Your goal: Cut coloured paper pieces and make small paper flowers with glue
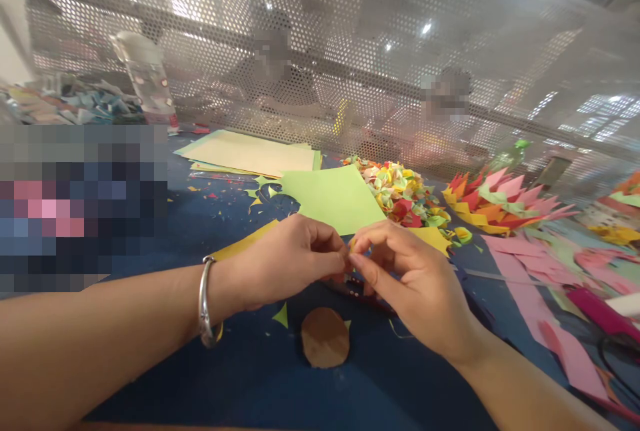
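My left hand [305,254], with a silver bangle at its wrist, is closed in a pinch. Its fingertips meet those of my right hand [407,271], whose thumb and index finger are also pinched. A tiny yellowish bit shows at the right fingertips; what the left fingers hold is hidden. Just beyond both hands lies a light green paper sheet [335,197]. Yellow paper [247,241] shows behind the left hand. On the near side rests a round brown disc [325,337], with a small green paper scrap [281,316] beside it. A dark object under my hands is mostly covered.
The dark blue table [240,384] holds a paper stack [250,153] and a heap of folded colourful paper pieces [400,187]. Spiky paper chains [500,201] and pink strips [535,291] lie right. A clear bottle [150,84] stands back left before a perforated metal screen [210,37]; people sit behind it.
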Demonstrator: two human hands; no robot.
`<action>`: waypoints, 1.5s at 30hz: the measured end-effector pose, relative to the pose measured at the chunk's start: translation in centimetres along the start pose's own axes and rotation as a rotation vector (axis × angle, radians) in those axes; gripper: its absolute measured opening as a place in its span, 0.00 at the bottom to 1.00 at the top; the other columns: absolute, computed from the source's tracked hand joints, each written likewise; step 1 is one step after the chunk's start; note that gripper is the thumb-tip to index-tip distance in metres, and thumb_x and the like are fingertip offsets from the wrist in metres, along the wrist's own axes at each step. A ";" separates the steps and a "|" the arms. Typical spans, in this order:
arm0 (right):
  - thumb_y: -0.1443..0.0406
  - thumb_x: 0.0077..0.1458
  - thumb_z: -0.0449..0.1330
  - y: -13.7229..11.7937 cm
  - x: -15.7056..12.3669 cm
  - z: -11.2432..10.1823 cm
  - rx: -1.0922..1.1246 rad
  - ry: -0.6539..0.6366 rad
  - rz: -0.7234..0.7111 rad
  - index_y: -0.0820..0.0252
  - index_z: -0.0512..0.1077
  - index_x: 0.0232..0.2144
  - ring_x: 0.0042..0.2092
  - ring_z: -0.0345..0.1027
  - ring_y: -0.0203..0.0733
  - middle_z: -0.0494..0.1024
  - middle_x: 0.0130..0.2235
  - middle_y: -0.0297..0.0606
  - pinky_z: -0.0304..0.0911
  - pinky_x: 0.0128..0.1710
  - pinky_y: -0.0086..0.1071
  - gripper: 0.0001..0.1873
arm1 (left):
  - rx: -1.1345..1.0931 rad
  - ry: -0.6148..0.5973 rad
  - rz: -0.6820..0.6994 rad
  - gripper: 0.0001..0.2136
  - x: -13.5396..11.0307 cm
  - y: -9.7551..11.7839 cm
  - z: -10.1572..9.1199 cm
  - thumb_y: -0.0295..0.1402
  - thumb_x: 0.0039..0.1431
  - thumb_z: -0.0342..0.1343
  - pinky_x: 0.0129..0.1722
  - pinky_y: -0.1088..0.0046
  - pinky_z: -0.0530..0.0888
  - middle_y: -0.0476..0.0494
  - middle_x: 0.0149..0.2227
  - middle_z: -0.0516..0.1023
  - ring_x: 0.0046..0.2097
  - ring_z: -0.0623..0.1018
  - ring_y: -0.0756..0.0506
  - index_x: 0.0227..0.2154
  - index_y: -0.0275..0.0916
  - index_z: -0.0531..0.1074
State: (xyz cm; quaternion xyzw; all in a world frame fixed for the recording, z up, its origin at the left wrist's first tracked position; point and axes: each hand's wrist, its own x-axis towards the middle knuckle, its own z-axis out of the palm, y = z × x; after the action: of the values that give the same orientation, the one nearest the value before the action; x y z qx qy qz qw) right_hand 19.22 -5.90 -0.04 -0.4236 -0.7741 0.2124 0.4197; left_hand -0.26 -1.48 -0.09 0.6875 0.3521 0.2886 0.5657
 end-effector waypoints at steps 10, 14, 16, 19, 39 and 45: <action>0.62 0.61 0.64 0.0 0.1 0.1 0.181 -0.023 0.248 0.57 0.70 0.34 0.19 0.63 0.30 0.67 0.20 0.23 0.58 0.18 0.22 0.06 | -0.064 -0.041 -0.084 0.07 -0.1 0.2 0.0 0.36 0.52 0.63 0.38 0.71 0.75 0.44 0.29 0.82 0.33 0.79 0.45 0.26 0.37 0.79; 0.63 0.60 0.65 0.0 0.4 0.1 0.219 -0.011 0.258 0.57 0.69 0.34 0.18 0.63 0.29 0.68 0.21 0.23 0.57 0.17 0.22 0.07 | -0.089 -0.046 -0.104 0.08 -0.3 0.5 0.0 0.37 0.52 0.63 0.38 0.71 0.74 0.44 0.29 0.81 0.33 0.78 0.46 0.27 0.36 0.80; 0.63 0.59 0.65 0.0 0.4 0.1 0.230 -0.007 0.265 0.57 0.69 0.34 0.18 0.63 0.28 0.70 0.23 0.25 0.59 0.17 0.22 0.08 | -0.006 -0.038 -0.054 0.08 -0.4 0.5 -0.1 0.38 0.52 0.63 0.37 0.72 0.74 0.44 0.30 0.82 0.33 0.78 0.45 0.28 0.37 0.81; 0.63 0.59 0.65 0.0 0.4 0.0 0.239 -0.003 0.266 0.58 0.69 0.35 0.19 0.64 0.28 0.72 0.26 0.26 0.59 0.18 0.22 0.08 | 0.088 -0.003 -0.008 0.08 -0.5 0.4 -0.1 0.38 0.51 0.64 0.33 0.73 0.73 0.45 0.28 0.83 0.33 0.79 0.44 0.28 0.40 0.82; 0.61 0.60 0.65 0.2 0.4 -0.1 0.283 -0.023 0.296 0.58 0.68 0.35 0.18 0.62 0.27 0.70 0.24 0.25 0.57 0.17 0.21 0.09 | 0.169 0.007 0.044 0.08 -0.3 -0.3 -0.1 0.38 0.55 0.61 0.33 0.72 0.72 0.45 0.31 0.84 0.34 0.80 0.43 0.30 0.40 0.81; 0.61 0.60 0.65 0.1 0.5 0.0 0.284 -0.030 0.297 0.58 0.69 0.35 0.18 0.62 0.27 0.70 0.24 0.25 0.57 0.17 0.22 0.10 | 0.197 0.013 0.006 0.09 -0.1 -0.1 -0.1 0.39 0.55 0.61 0.34 0.71 0.72 0.45 0.29 0.83 0.33 0.79 0.44 0.28 0.38 0.79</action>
State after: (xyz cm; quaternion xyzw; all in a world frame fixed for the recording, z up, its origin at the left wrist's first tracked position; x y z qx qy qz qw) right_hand 19.15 -5.42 0.18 -0.4666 -0.6716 0.3852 0.4276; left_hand -0.45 -1.50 -0.15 0.7390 0.3804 0.2588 0.4922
